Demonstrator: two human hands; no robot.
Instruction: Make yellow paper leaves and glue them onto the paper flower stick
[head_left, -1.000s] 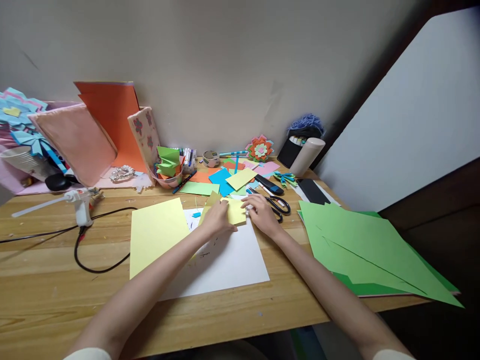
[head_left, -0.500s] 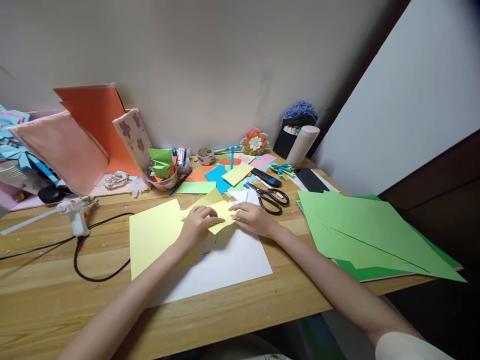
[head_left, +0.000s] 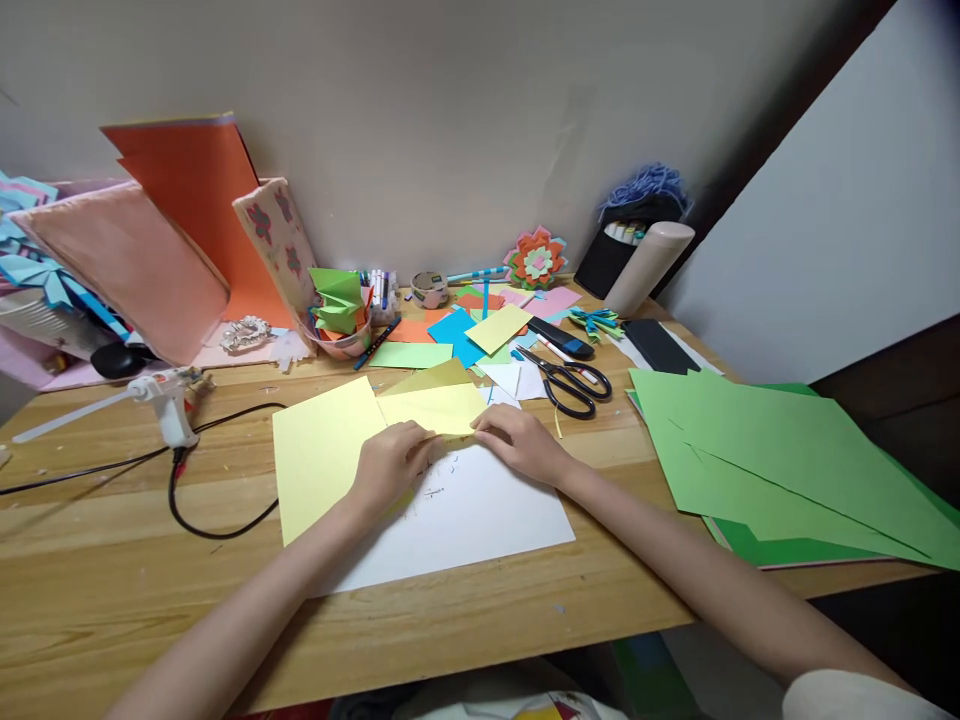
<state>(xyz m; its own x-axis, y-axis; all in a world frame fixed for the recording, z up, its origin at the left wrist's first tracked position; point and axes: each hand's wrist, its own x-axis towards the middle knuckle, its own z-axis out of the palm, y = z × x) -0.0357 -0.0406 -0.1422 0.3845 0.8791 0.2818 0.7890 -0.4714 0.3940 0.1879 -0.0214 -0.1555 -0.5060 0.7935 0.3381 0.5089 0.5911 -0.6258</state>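
Note:
A small yellow paper (head_left: 435, 404) is stretched between my two hands above a white sheet (head_left: 480, 520). My left hand (head_left: 391, 462) pinches its lower left edge, fingers curled together. At its lower right corner my right hand (head_left: 521, 443) grips it between thumb and fingers. Behind that piece shows a darker, shaded yellow flap (head_left: 442, 377). A large yellow sheet (head_left: 319, 450) lies under and left of my left hand, on top of the white sheet. Small dark scraps dot the white sheet between my hands.
Black-handled scissors (head_left: 570, 385) lie beyond my right hand, near a blue paper (head_left: 457, 335) and coloured scraps. Green sheets (head_left: 780, 460) are stacked at the right. On the left stand a glue gun (head_left: 169, 405) with its cable and a pink holder (head_left: 135, 270) with orange paper.
The small yellow paper has turned from a slant to nearly level, with its near edge between my hands. My hands have shifted their hold on it. The whole view has shifted slightly.

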